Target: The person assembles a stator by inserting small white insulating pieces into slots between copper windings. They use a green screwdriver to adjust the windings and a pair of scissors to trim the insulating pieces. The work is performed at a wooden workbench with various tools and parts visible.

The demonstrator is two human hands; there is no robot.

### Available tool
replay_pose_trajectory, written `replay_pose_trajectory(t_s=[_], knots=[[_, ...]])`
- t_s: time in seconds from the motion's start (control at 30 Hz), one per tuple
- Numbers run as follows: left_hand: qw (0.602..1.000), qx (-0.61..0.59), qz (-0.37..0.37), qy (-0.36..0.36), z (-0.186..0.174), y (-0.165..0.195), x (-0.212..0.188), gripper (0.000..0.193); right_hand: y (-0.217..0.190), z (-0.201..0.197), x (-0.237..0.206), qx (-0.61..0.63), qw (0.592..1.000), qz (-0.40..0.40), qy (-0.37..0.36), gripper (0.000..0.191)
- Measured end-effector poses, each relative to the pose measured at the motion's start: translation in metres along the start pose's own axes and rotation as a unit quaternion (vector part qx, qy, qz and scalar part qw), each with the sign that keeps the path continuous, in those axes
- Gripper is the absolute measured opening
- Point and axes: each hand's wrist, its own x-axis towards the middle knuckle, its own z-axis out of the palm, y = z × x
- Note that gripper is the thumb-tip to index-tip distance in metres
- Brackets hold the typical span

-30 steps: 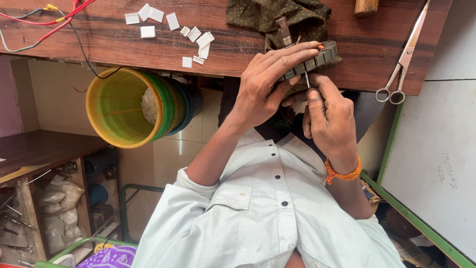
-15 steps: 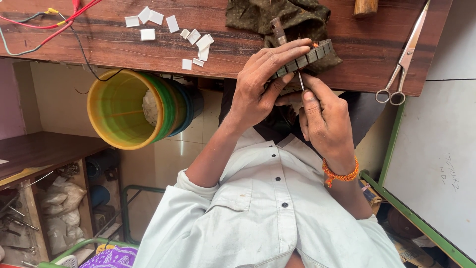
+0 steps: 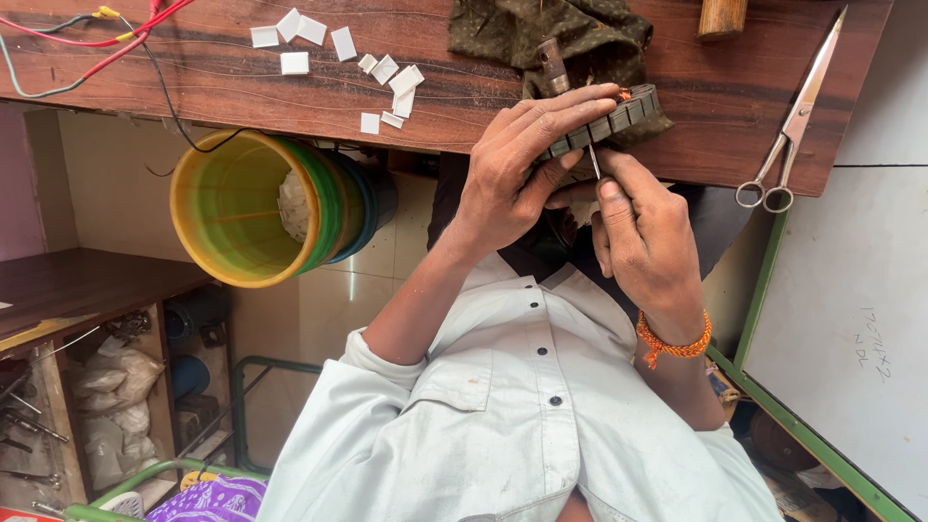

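Left hand (image 3: 522, 159) clamped over slotted metal core (image 3: 604, 121) at wooden bench (image 3: 290, 92) edge, beside dark cloth (image 3: 522, 29). Right hand (image 3: 643, 232) pinches thin tool (image 3: 595, 162) into slot. Core looks heavy, rigid; grip outer rim. Scissors (image 3: 788, 135) right of core.

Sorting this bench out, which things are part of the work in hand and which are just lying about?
In use:
left hand
right hand
slotted metal core
thin tool

Lying about:
scissors
white paper pieces
green cloth
wires
yellow bucket
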Motion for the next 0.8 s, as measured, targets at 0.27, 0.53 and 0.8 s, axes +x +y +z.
replay_pose_trajectory(t_s=[0.27,0.53,0.8], knots=[[0.999,0.027,0.027,-0.013,0.001,-0.001,-0.001,0.046,-0.003,0.000,-0.002,-0.004,1.000,0.021,0.018,0.027],[0.995,0.030,0.070,-0.067,-0.010,-0.007,0.001,0.051,0.014,-0.005,-0.008,-0.032,0.999,-0.010,0.027,0.023],[0.984,-0.160,0.058,-0.049,-0.018,-0.031,-0.006,0.085,0.035,-0.058,-0.032,-0.129,0.984,0.084,0.094,0.029]])
